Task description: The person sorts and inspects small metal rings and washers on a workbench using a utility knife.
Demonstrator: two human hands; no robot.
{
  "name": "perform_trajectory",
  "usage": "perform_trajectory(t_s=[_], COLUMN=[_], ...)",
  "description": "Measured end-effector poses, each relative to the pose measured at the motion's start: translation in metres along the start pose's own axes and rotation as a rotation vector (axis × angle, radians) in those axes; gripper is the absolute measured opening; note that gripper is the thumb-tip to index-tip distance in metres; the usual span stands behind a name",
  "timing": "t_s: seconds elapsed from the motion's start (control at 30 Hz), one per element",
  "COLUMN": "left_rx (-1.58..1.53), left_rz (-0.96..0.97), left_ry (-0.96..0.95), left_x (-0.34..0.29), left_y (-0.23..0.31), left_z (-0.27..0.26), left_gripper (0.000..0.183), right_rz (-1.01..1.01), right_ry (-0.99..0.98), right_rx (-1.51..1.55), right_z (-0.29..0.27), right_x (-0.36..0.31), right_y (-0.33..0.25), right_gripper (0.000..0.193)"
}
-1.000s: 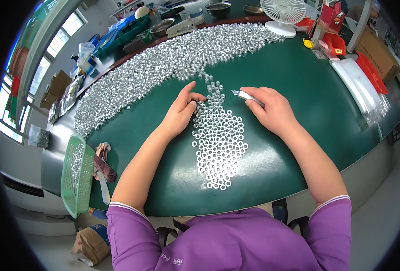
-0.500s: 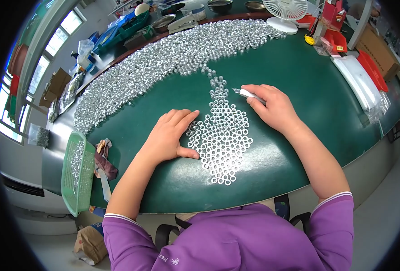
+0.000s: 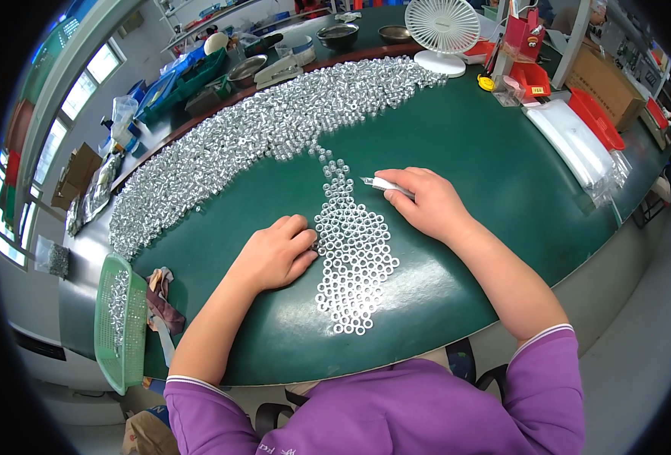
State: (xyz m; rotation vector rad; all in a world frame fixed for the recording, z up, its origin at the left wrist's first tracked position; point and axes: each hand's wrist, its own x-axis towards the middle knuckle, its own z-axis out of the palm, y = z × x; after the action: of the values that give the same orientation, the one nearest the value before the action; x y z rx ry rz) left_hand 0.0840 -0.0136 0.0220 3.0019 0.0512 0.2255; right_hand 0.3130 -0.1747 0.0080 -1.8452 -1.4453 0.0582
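The purple shirt (image 3: 426, 413) is nearest, just beyond it the green table (image 3: 442, 318). At the left edge of the table stands a green basket (image 3: 135, 326) with small metal pieces in it, a crumpled cloth (image 3: 166, 307) just beside it. On the table between the hands lies a single-layer patch of metal rings (image 3: 354, 258), narrowing away from the body. The left hand (image 3: 279, 254) rests at its left edge, fingers bent; whether they pinch a ring is hidden. To the right of the patch's narrow end, the right hand (image 3: 430, 203) grips a white-handled knife (image 3: 387, 185), blade pointing left toward the rings but apart from them. The patch tapers up to a long, curved heap (image 3: 252, 125) of metal pieces. Clear bags (image 3: 570, 144) lie at the right; a white fan (image 3: 443, 29) stands at the heap's right end, two bowls (image 3: 338, 35) farther back.
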Motion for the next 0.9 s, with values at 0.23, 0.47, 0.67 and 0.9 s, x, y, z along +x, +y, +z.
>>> perform_trajectory(t_s=[0.23, 0.47, 0.67, 0.9], left_rx=[-0.032, -0.347, -1.952, -2.305], left_rz=[0.041, -0.174, -0.614, -0.484], left_ry=[0.038, 0.414, 0.597, 0.53], left_x=[-0.003, -0.025, -0.052, -0.062], left_y=[-0.001, -0.004, 0.006, 0.008], left_z=[0.002, 0.004, -0.014, -0.004], left_gripper=[0.018, 0.015, 0.028, 0.032], right_rz=[0.01, 0.014, 0.053, 0.102], right_ry=[0.012, -0.015, -0.05, -0.057], right_rx=[0.006, -0.005, 0.037, 0.021], right_z=[-0.004, -0.005, -0.003, -0.006], right_x=[0.0, 0.001, 0.0, 0.0], right_y=[0.002, -0.001, -0.003, -0.005], right_gripper=[0.025, 0.026, 0.028, 0.029])
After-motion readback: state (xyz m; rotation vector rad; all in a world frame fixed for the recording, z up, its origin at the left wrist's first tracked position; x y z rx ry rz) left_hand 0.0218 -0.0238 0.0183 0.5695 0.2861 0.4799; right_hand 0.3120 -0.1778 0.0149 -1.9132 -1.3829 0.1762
